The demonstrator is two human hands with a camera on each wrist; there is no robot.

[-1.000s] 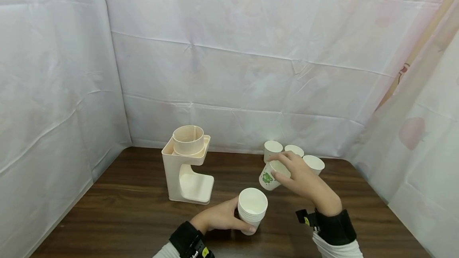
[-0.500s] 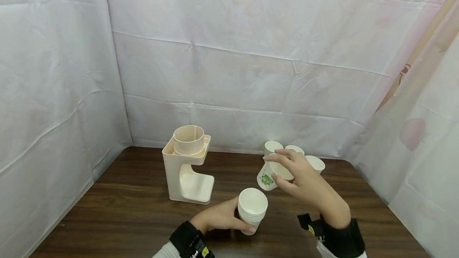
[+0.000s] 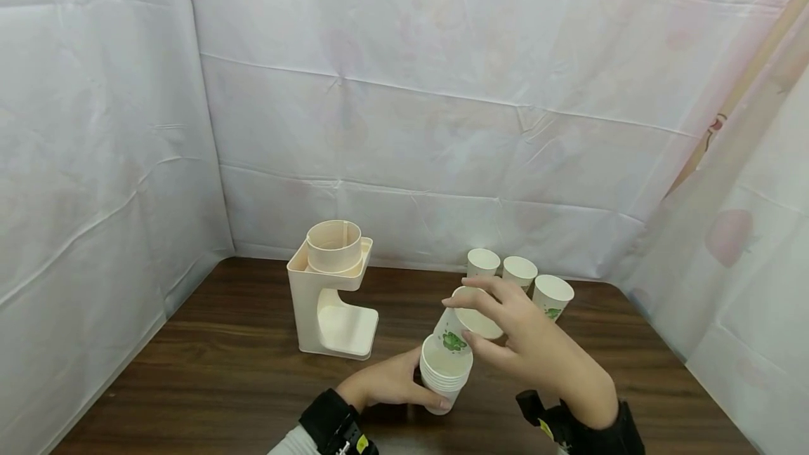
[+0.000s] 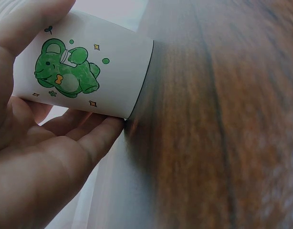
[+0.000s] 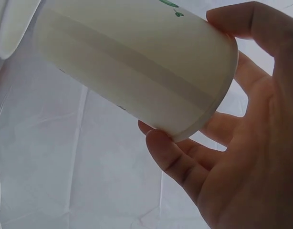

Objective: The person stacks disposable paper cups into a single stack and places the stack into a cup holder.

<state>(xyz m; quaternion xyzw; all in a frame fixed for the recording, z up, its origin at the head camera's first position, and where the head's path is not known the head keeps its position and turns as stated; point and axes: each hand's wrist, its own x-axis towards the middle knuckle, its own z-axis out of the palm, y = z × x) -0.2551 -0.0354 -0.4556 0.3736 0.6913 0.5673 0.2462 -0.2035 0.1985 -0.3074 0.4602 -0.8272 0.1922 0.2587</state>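
Note:
My left hand grips a nested stack of white paper cups standing on the table. In the left wrist view the lowest cup shows a green cartoon bear, its base against the wood. My right hand holds a single paper cup near its rim, thumb on one side and fingers on the other. That cup tilts, and its bottom overlaps the stack's mouth in the head view. Seen from the right wrist, the held cup has its rim between my fingertips.
Three more paper cups stand at the back right: one on the left, a middle one, and one to the right. A cream-coloured stand with a round holder on top stands left of centre. White cloth hangs behind the table.
My right hand has lifted its cup away from the back cups and brought it left and nearer, over the stack. My left hand and the stack stay in place.

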